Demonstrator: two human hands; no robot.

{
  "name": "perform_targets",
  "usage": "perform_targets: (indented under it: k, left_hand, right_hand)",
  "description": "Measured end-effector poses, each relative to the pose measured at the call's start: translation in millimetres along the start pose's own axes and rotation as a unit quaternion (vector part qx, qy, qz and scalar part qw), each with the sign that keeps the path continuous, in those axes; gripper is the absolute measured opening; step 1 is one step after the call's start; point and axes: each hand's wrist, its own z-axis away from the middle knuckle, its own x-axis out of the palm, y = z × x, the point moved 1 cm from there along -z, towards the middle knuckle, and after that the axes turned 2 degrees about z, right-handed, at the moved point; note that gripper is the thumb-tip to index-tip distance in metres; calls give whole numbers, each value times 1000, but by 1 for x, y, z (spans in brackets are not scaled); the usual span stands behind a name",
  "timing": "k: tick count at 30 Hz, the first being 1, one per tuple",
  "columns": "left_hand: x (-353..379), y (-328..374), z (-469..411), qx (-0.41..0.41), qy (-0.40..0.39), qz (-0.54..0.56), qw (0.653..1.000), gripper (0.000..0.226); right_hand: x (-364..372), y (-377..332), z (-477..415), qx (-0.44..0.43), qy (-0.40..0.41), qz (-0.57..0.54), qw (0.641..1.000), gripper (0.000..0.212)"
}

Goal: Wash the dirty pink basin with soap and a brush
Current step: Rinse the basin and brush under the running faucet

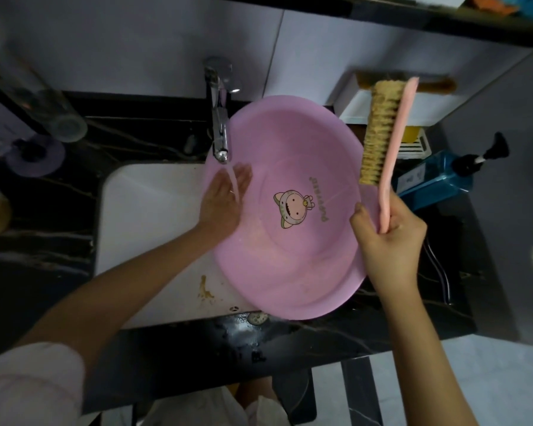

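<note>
The pink basin [293,265], with a cartoon animal print on its bottom, sits tilted over the white sink [142,216]. Water runs from the chrome faucet [220,130] onto my left hand [225,201], which lies flat with straight fingers against the basin's inner left wall. My right hand [388,244] grips both the basin's right rim and the pink handle of a scrub brush [382,130]. The brush points up and away, its tan bristles facing left above the rim.
A blue pump bottle [437,176] lies on the black marble counter [179,345] at the right. A white rack [382,103] holding another brush stands behind it. A purple holder [36,155] and a clear jar [59,118] are at the left. A brown stain marks the sink's front.
</note>
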Motion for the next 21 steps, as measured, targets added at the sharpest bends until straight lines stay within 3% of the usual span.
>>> perform_targets:
  k: [4,8,11,16,18,21]
  left_hand:
    - [1,42,35,-30,-54,105,993,76]
    - [-1,71,75,20,-148,205,967,65]
    - [2,40,69,81,-92,190,974,65]
    - [-8,-7,18,24,-22,33,999,70]
    - [-13,8,19,-5,-40,47,998,75]
    - [-7,52,48,-52,-89,151,983,72]
  right_hand:
    - [2,-1,3,-3,6,-10,1000,34]
    - [1,-4,3,-9,4,-11,1000,36]
    - [1,-2,3,-4,6,1,1000,38]
    - [1,-3,4,-3,11,22,1000,40]
    - [1,-5,4,-3,13,21,1000,41]
    - [1,-9,4,-8,11,28,1000,41]
